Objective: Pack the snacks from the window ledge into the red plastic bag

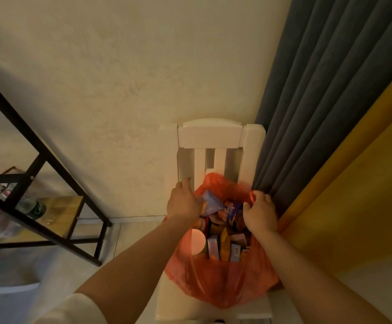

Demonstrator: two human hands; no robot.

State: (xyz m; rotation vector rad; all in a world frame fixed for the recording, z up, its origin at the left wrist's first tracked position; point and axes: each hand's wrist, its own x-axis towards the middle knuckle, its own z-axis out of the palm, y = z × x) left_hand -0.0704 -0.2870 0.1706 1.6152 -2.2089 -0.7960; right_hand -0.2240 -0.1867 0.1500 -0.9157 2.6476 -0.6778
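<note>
The red plastic bag sits on the white chair against the wall, its mouth open, snacks packed inside; my left hand curls round the bag's left edge; my right hand pinches the right handle beside the grey curtain; a black shelf stands far left.

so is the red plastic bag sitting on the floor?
No, the red plastic bag rests on the white wooden chair seat.
</note>
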